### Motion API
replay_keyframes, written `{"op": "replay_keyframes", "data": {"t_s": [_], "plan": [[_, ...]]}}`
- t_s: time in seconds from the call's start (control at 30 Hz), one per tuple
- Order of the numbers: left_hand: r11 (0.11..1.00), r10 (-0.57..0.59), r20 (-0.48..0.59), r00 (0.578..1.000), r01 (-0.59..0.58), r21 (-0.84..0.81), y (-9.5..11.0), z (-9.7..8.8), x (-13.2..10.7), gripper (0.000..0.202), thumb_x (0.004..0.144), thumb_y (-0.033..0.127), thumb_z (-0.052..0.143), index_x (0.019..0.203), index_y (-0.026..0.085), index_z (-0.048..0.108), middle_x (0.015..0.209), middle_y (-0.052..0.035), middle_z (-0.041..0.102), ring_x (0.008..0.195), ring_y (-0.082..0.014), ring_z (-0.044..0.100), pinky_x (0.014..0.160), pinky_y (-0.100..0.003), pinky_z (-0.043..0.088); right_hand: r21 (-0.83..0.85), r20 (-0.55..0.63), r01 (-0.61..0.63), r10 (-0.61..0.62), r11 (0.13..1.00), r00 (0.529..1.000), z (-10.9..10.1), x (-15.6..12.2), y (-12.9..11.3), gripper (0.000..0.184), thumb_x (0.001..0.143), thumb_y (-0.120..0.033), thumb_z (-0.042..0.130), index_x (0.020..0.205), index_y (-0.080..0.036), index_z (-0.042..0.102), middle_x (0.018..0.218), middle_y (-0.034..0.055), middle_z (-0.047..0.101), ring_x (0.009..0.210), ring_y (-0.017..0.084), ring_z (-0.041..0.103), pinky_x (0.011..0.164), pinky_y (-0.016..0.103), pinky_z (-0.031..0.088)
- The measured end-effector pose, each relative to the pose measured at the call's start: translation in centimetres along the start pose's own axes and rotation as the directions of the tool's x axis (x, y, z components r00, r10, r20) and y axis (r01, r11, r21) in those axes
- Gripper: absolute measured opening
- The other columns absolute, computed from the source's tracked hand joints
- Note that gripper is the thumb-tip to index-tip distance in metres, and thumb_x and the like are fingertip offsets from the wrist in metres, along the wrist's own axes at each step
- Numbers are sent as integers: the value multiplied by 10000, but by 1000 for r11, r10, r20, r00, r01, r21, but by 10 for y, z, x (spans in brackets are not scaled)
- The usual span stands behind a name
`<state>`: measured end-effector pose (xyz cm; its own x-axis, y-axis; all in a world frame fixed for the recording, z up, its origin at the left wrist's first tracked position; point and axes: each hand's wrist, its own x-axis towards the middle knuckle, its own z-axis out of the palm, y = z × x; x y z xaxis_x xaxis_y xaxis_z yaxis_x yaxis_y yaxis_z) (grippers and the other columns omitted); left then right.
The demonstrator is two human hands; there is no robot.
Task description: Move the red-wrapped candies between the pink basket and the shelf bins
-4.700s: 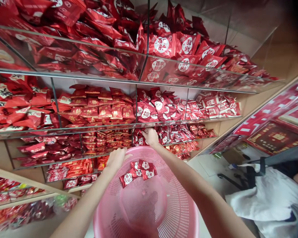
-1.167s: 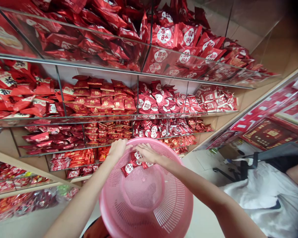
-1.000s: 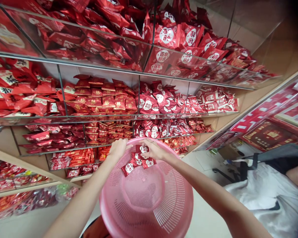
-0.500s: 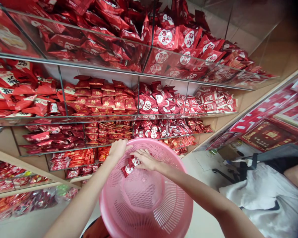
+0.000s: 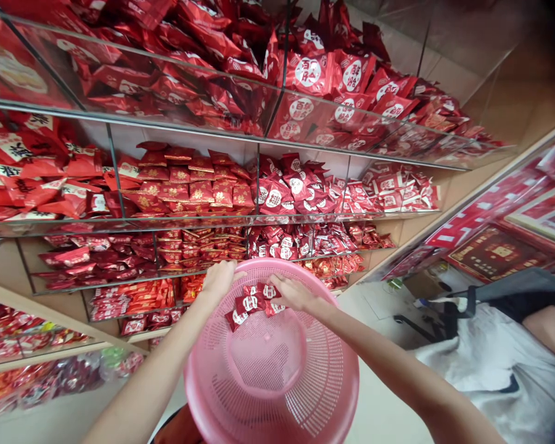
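Note:
My left hand (image 5: 219, 280) grips the rim of a pink plastic mesh basket (image 5: 340, 345) at its far side. My right hand (image 5: 293, 293) rests inside the basket, with its fingers on a small pile of red foil sachets (image 5: 252, 303) printed with white round labels. The sachets lie on the sloping mesh wall near the far rim, partly under my right fingers. Whether my right hand grips any of them is hard to see. The basket's round base (image 5: 266, 357) holds nothing.
Glass shelves (image 5: 134, 216) packed with red packets fill the view ahead and left. At right stand a red framed display (image 5: 494, 253) and a black chair (image 5: 448, 320). A person's arm (image 5: 548, 327) lies beside white cloth (image 5: 481, 370).
My right hand has shifted right from the middle of the sachets to their right side. More of the sachets now show, spread wider across the mesh. My left hand stays on the rim.

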<state>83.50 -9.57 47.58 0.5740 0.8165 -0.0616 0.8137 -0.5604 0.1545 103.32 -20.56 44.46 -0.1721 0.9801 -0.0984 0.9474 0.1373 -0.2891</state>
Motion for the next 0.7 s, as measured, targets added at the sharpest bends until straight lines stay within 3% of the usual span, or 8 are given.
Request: {"op": "replay_keyframes", "data": {"t_s": [0.23,0.5,0.7], "plan": [[1000,7,-7,1000,-7,9,-1,4,1,521,809,594,303,985,180,566,903,-118,648,879,-240,613,729,-308,449,-54,23,64,-62,997,998,3,15,-16,337,736,-275,614,1018,-206,443,999,53,523,830,178,547,676,299,436],[999,34,-28,999,-33,18,-4,3,3,442,834,525,328,925,172,578,878,-115,653,852,-240,621,699,-304,455,-76,78,62,-56,995,995,2,21,-19,473,683,-197,613,1124,-204,441,1083,68,476,922,199,516,757,326,431],[1000,17,-9,1000,-17,5,-2,1,2,464,834,533,312,948,172,580,899,-123,651,876,-241,616,727,-307,451,-82,25,125,-123,989,992,4,19,-22,411,691,-195,595,1077,-196,454,1048,56,486,957,198,488,791,321,415]]}}
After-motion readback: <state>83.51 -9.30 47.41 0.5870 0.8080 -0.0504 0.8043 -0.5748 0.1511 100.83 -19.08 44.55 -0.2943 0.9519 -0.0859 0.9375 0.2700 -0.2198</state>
